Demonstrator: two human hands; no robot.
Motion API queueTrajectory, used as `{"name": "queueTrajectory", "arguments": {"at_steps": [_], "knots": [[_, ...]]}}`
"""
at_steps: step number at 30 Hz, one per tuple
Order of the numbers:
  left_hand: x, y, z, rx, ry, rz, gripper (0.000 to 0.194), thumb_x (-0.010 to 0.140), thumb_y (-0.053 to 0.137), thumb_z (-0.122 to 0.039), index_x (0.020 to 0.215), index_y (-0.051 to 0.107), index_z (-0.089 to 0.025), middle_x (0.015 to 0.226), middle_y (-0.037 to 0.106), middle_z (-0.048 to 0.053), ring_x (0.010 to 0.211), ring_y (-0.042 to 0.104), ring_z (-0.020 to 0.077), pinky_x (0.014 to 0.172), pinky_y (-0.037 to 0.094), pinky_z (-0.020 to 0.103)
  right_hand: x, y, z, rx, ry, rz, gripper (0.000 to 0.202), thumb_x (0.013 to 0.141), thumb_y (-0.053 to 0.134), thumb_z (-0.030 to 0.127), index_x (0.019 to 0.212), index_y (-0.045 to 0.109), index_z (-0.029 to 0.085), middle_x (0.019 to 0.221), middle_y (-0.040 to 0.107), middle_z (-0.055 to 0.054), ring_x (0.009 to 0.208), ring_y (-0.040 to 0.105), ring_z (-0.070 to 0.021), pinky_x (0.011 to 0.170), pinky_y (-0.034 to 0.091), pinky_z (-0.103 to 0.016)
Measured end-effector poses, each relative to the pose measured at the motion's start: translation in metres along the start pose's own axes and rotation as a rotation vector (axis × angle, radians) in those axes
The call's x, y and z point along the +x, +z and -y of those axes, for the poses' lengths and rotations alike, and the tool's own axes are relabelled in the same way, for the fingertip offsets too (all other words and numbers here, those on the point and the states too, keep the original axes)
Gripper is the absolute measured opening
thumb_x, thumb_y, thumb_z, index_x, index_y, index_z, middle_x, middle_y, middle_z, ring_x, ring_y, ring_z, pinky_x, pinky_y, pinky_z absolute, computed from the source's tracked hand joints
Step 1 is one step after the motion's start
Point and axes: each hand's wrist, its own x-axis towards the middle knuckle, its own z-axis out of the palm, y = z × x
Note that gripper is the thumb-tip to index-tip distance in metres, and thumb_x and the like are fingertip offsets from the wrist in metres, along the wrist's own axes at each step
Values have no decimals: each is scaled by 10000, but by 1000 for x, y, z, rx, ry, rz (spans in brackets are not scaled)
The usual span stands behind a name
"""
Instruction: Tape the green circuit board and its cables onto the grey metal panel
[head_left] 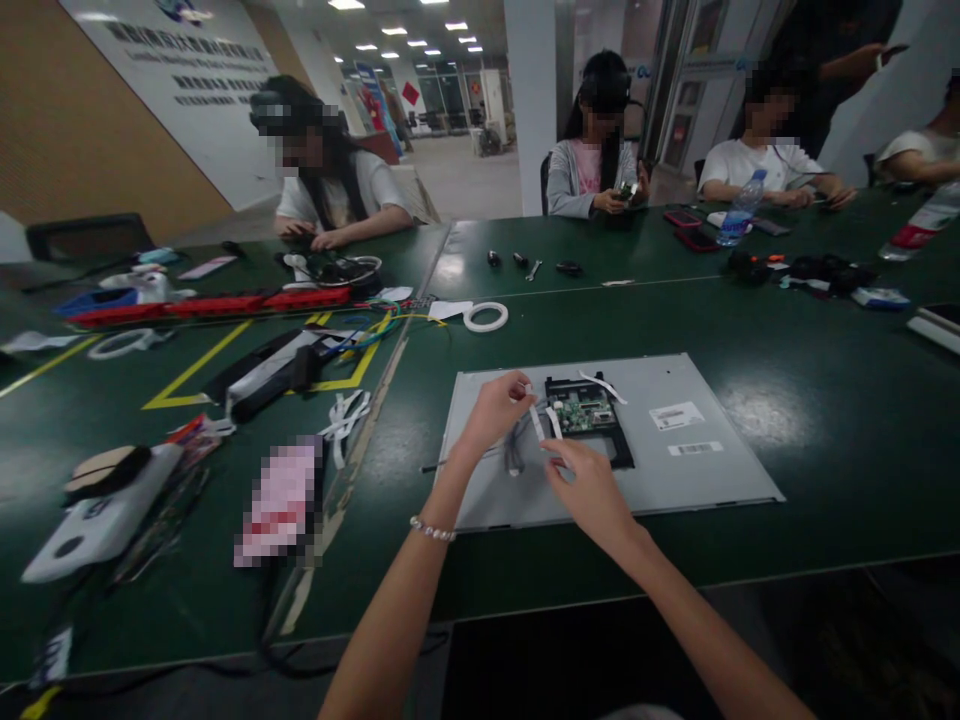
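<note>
A flat grey display panel [712, 475] lies on the green table with its label side up. On it sits a black bracket [624, 450] carrying a green circuit board [581, 412]. My left hand [499, 405] pinches the upper end of a white tape strip [535, 422] left of the board. The fingers of my right hand [589, 485] close on the lower end of the same strip. Another white strip [604, 388] lies across the bracket's top edge. Grey cables [513, 455] run over the panel beneath my left hand.
A roll of white tape [486, 317] lies beyond the panel. Left are a red power strip [217, 305], a black device with wires [277, 370] and curled white strips [346, 420]. Several people sit across the table; a water bottle [741, 210] stands near them.
</note>
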Motion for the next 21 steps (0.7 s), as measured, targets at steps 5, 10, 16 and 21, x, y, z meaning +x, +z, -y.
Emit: {"name": "queueTrajectory", "arguments": {"at_steps": [5, 10, 16, 21], "knots": [[-3, 13, 15, 54, 29, 8, 186, 843, 478, -185, 903, 654, -190, 844, 703, 21, 793, 645, 151, 752, 480, 257, 3, 12, -5, 25, 55, -4, 357, 825, 467, 118, 1140, 624, 174, 1085, 631, -87, 881, 624, -166, 832, 516, -315], [1, 14, 23, 121, 137, -19, 175, 837, 524, -160, 877, 693, -186, 913, 704, 50, 882, 636, 165, 846, 464, 285, 1, 15, -5, -8, 73, 22, 378, 821, 468, 116, 1167, 610, 174, 1096, 622, -85, 984, 592, -193, 888, 489, -338], [2, 20, 30, 175, 122, -38, 165, 834, 547, -165, 877, 706, -179, 908, 648, 58, 876, 606, 165, 847, 466, 299, -2, 17, -1, -59, 87, 71, 399, 850, 440, 144, 1226, 572, 165, 1158, 595, -96, 1093, 546, -218, 971, 439, -379], [2, 25, 25, 236, 54, -132, 297, 788, 595, -148, 1083, 608, -175, 1001, 593, 60, 908, 585, 179, 837, 464, 299, -5, 21, -4, -135, 64, 88, 424, 856, 453, 163, 1268, 550, 145, 1200, 575, -107, 1165, 478, -245, 1023, 390, -427]]}}
